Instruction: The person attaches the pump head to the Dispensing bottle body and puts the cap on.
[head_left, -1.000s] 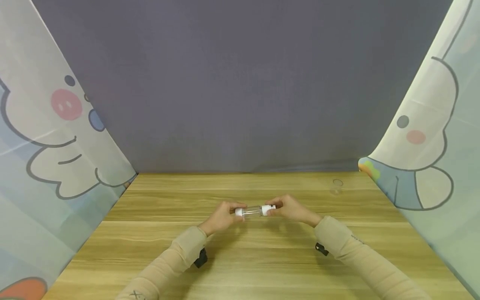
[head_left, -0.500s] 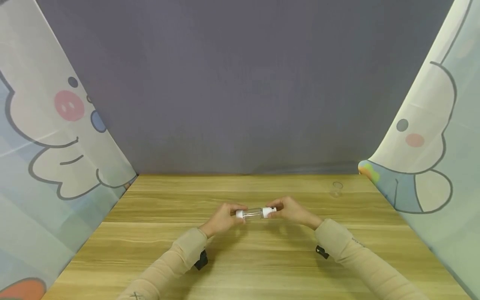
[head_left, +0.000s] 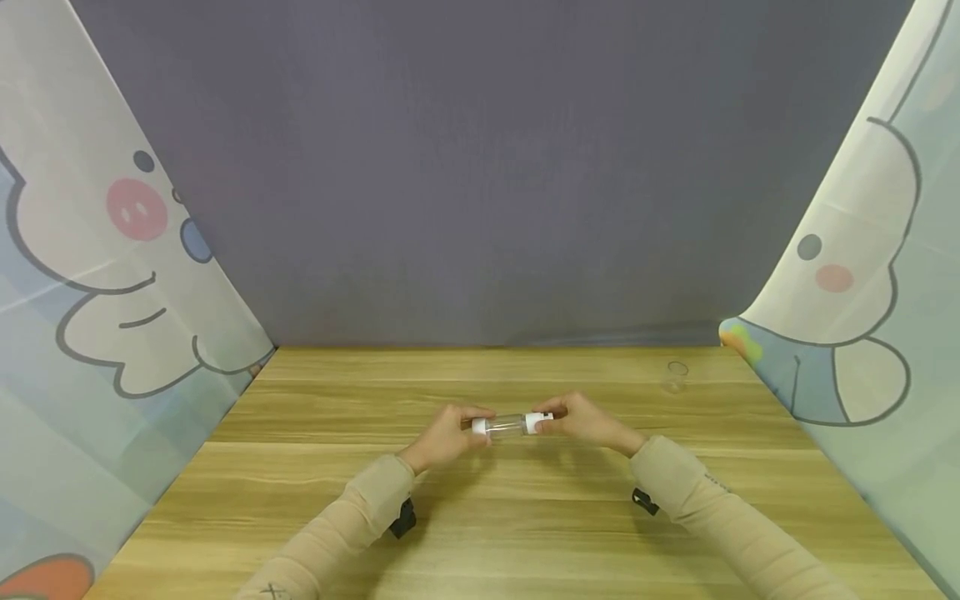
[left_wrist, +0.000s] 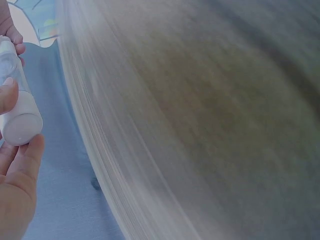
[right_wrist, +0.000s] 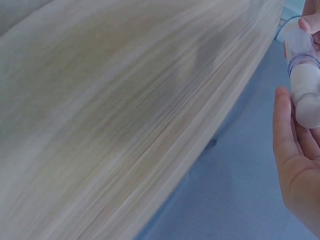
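A small clear bottle [head_left: 506, 427] with white ends lies sideways between my two hands, above the table. My left hand [head_left: 446, 435] grips its white base [left_wrist: 22, 120], the thumb on one side and the fingers on the other. At the opposite end, the thumb and fingers of my right hand [head_left: 586, 420] pinch the white top [head_left: 534, 423], which looks like a pump head. The right wrist view shows that white top [right_wrist: 306, 82] near the right fingers. Part of each white end is hidden behind fingers.
A small clear cap or cup [head_left: 675, 379] stands at the back right of the wooden table [head_left: 337, 400]. Behind rises a dark grey cloth [head_left: 480, 183]. Cartoon-printed curtains [head_left: 82, 333] flank both sides.
Both hands and the bottle stay almost in place. A dark notch at the end of the white top shows again now, less visible half a second ago.
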